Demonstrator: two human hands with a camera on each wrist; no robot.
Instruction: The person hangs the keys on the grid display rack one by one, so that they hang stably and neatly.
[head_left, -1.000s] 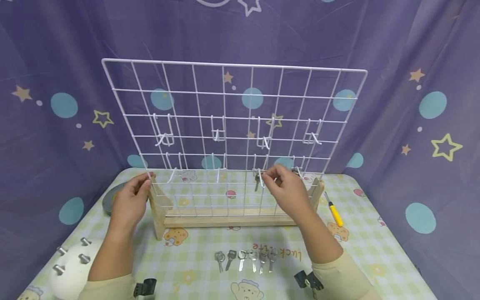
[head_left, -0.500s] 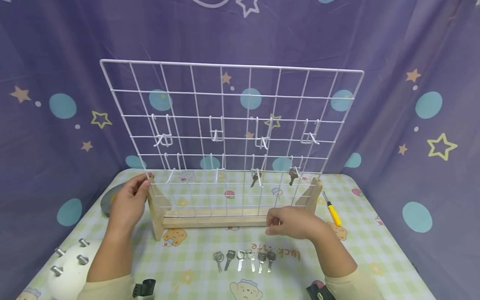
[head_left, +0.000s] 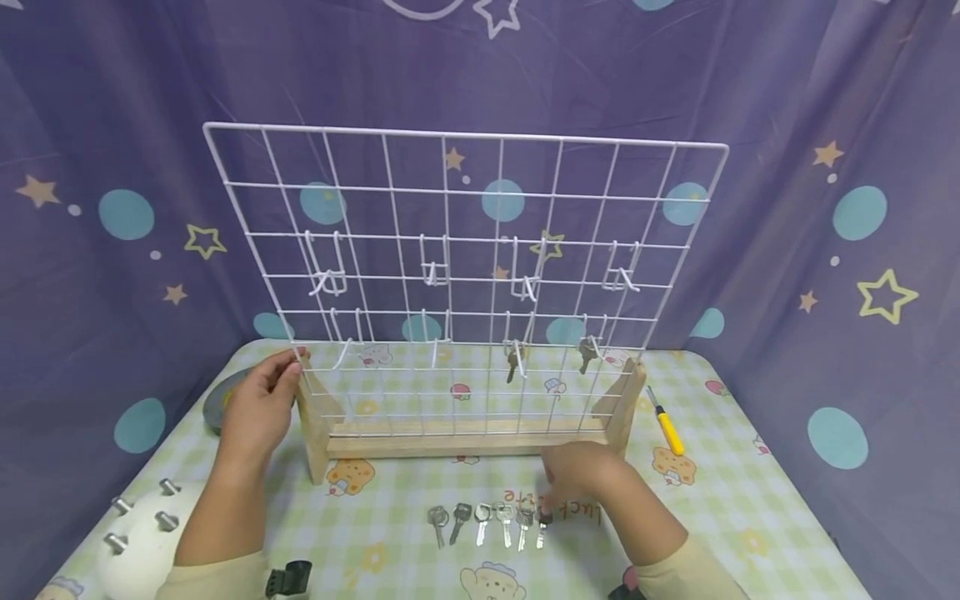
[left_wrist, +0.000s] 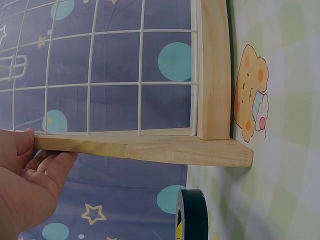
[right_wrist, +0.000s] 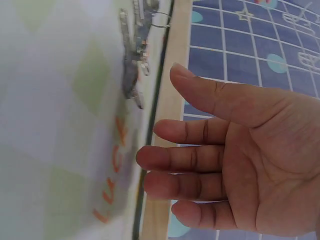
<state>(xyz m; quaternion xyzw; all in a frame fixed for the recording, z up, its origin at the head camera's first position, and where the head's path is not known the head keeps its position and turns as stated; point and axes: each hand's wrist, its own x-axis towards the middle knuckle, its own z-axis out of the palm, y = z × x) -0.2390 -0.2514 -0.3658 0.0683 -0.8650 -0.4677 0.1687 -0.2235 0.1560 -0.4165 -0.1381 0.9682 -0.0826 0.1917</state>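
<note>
A white wire grid (head_left: 465,136) stands on a wooden stand (head_left: 465,444). My left hand (head_left: 258,408) grips the upper end of the stand's left side piece; in the left wrist view its thumb is on one face and its fingers on the other. Just above the table, my right hand (head_left: 588,475) reaches toward the right end of a row of several keys (head_left: 506,515). Its fingers are loosely extended and hold nothing in the right wrist view, apart from the blurred keys (right_wrist: 131,75). Two keys, a left one (head_left: 513,362) and a right one (head_left: 587,356), hang from lower-row hooks.
Several white hooks (head_left: 528,287) sit in two rows on the grid. A yellow-handled screwdriver (head_left: 670,432) lies to the right. At left are a white dome with metal pegs (head_left: 142,542) and a dark round object (head_left: 217,400), partly behind my left hand.
My right hand has left the hook where a key hangs and come down toward the row of keys on the table. The left hand has kept its grip on the stand.
</note>
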